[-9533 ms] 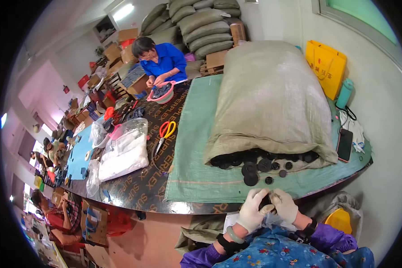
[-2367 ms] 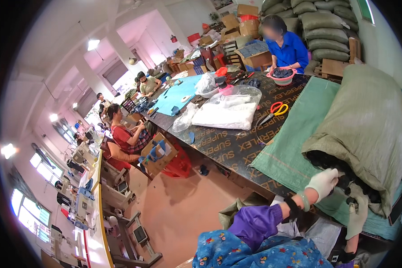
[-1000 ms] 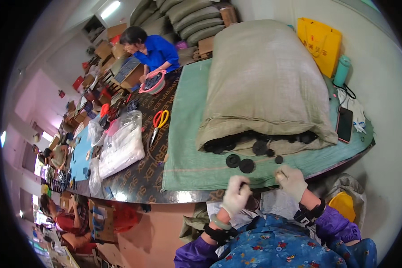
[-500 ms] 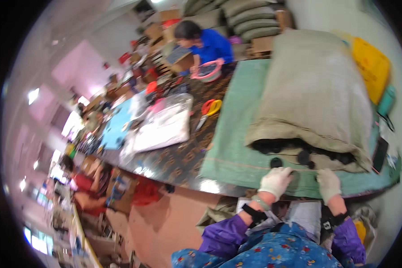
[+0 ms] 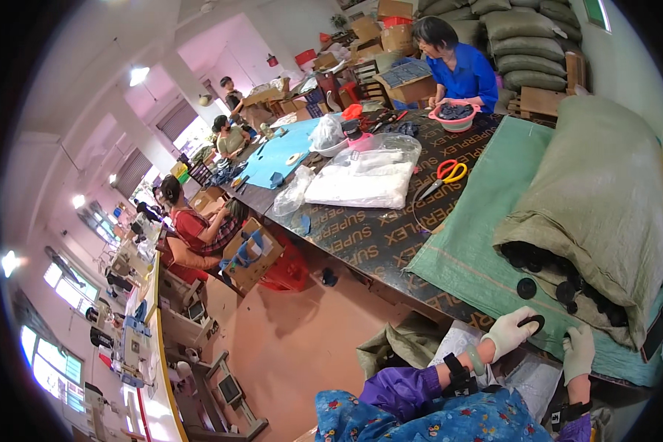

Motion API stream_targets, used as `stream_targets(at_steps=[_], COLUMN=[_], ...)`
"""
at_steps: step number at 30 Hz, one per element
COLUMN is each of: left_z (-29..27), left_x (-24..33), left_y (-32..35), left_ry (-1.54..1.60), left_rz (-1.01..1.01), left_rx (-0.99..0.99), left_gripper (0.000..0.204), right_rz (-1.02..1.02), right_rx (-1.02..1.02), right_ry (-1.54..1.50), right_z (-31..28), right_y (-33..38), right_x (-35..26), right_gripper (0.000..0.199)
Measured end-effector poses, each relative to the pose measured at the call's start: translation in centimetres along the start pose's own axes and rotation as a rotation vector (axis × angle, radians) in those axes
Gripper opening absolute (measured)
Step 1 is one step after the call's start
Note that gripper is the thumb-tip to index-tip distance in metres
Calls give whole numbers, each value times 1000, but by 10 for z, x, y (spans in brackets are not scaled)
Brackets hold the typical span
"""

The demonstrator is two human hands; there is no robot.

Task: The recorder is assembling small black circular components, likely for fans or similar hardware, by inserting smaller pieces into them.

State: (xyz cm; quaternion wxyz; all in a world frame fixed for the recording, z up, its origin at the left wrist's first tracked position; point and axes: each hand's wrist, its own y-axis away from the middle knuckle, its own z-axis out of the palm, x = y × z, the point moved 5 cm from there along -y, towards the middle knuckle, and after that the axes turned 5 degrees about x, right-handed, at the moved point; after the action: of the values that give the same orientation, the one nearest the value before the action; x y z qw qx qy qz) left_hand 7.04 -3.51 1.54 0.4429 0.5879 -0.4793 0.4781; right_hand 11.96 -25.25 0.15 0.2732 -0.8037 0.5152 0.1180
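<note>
My left hand (image 5: 510, 335), in a white glove, grips a round black disc (image 5: 532, 323) by its edge, over the near edge of a green woven sheet (image 5: 464, 247). Close by on the right, my right hand (image 5: 579, 351), gloved too, has its fingers curled together at the sheet's edge; what they hold, if anything, is hidden. Beyond both hands a large olive woven sack (image 5: 593, 191) lies on its side, its mouth towards me. Similar black pieces (image 5: 538, 258) fill the opening. One loose black disc (image 5: 526, 288) rests on the sheet in front of it.
Yellow-handled scissors (image 5: 451, 172) and a plastic-wrapped white bundle (image 5: 368, 177) lie on the dark table (image 5: 353, 228). Across it, a person in blue (image 5: 464, 74) is beside a pink basin (image 5: 453, 125). A person in red (image 5: 191, 225) sits at the left. Full sacks (image 5: 527, 44) are stacked behind.
The view has swung left, so the table, sack and hands appear farther right. A black disc now shows in my left hand, where none was visible before. The person in blue sits more upright.
</note>
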Motion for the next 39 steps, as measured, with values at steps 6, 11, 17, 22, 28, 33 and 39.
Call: stream_targets(at_steps=[6, 11, 17, 22, 28, 33, 39], left_z=[1, 4, 25, 30, 36, 26, 28], left_x=[5, 6, 8, 22, 19, 49, 44], left_y=[7, 8, 6, 14, 21, 24, 18], left_ry=[99, 182, 285, 524, 776, 45, 344], left_rz=[-168, -254, -220, -206, -292, 401, -93], left_rx=[-56, -65, -155, -300, -325, 10, -336], left_gripper=[21, 20, 17, 20, 29, 45, 44], right_rz=[62, 9, -86, -209, -221, 48, -109], right_rx=[117, 8, 50, 114, 49, -27, 133], right_ry=[27, 172, -407, -424, -457, -703, -581], right_z=[9, 0, -31, -32, -30, -18, -28], right_y=[-4, -1, 1, 2, 6, 5, 4], right_x=[31, 8, -77, -84, -83, -65, -77], right_gripper=[27, 27, 28, 46, 41, 44, 35])
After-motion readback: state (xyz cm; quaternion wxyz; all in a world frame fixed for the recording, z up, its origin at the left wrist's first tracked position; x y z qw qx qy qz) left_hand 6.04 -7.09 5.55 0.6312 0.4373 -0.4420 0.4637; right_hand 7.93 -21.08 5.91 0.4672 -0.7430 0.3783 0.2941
